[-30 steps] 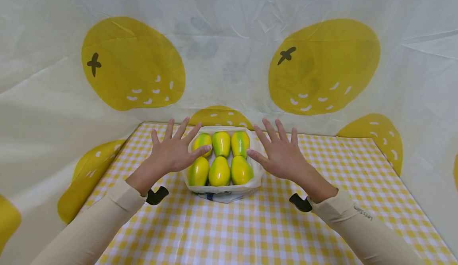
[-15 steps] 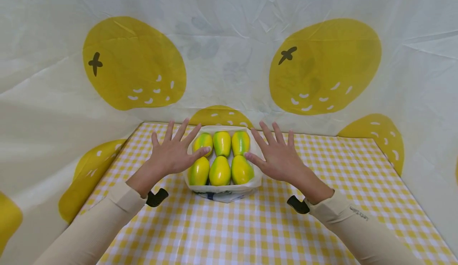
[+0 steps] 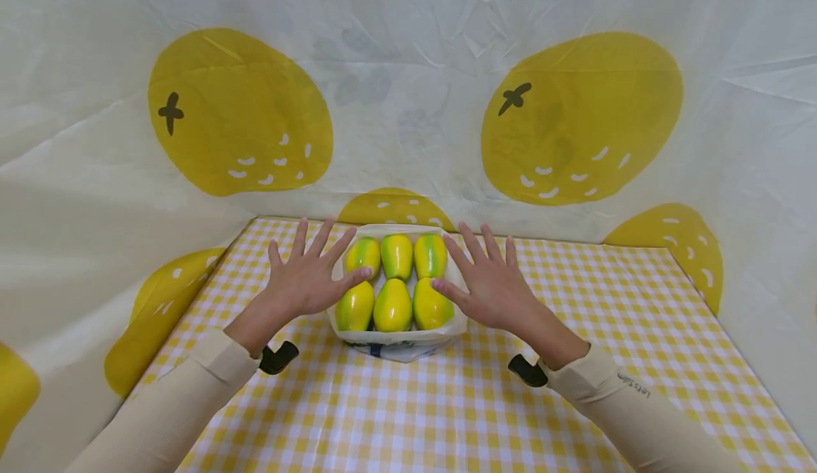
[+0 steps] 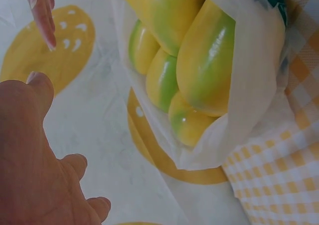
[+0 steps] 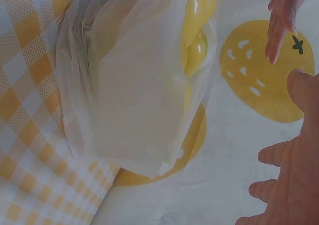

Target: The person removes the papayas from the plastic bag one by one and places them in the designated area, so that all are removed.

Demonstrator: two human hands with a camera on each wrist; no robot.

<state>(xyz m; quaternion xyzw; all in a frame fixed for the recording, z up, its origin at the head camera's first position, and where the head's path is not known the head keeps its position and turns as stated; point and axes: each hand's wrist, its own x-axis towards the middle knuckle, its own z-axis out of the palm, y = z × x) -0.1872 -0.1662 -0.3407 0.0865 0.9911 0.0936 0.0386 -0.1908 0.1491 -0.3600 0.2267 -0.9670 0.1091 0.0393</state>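
Observation:
Several glossy yellow-green mangoes (image 3: pixel 392 305) lie in two rows inside a white plastic bag (image 3: pixel 398 337) whose mouth is spread wide. Over the bag's left side my left hand (image 3: pixel 305 281) hovers with fingers splayed, holding nothing. My right hand (image 3: pixel 494 285) is spread the same way above its right side, thumb in front of the fruit. In the left wrist view the left hand (image 4: pixel 40 155) is apart from the bag (image 4: pixel 254 70). The right wrist view has the right hand (image 5: pixel 289 160) clear of the bag's side (image 5: pixel 139 85), which hides most of the mangoes (image 5: pixel 197 50).
A yellow-and-white checked cloth (image 3: pixel 408 416) covers the table. Behind it and at both sides hangs a white sheet (image 3: pixel 408 118) printed with large yellow fruit. A black wrist-camera mount (image 3: pixel 279 357) sits at the left wrist, another mount (image 3: pixel 528 371) at the right.
The right hand has drifted left and slightly down, toward the bag. My left hand has dropped a little. The bag and mangoes stay in place.

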